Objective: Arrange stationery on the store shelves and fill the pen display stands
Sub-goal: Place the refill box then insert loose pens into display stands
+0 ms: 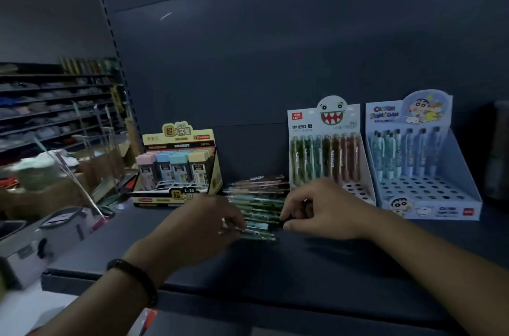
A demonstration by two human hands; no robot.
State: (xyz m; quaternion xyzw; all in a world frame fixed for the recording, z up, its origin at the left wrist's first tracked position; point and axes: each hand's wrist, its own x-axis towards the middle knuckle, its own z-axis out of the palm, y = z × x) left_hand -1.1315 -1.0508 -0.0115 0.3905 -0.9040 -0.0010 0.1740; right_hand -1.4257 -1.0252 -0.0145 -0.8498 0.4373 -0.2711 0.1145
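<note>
**Left hand** (209, 216): palm down, fingers bent onto the left ends of the nearest pens in the pile of loose pens (259, 202). Blur hid whether they gripped. A dark bracelet (135, 279) sat on the wrist.

**Right hand** (322, 209): palm down, thumb and forefinger pinched on the right end of the pile. The two hands were apart, one at each end.

**Pile of loose pens:** lay flat on the dark shelf (275, 267), barrels crosswise. Green and teal pens lay nearer, brown and pink farther.

**White display stand** (327, 126): monster-face header, marked MP 8283, just right of the pile. Green and brown pens stood upright in its back rows, with open holes in front.

**Blue display stand** (421, 187): Crayon Shinchan header, beside the white stand on the right. Blue pens stood in its back rows, with many open holes in front.

**Yellow lead-refill box** (179, 165): just left of the pile, holding pastel-capped cases.

**Store shelving** (55, 104): far left, blurred.
</note>
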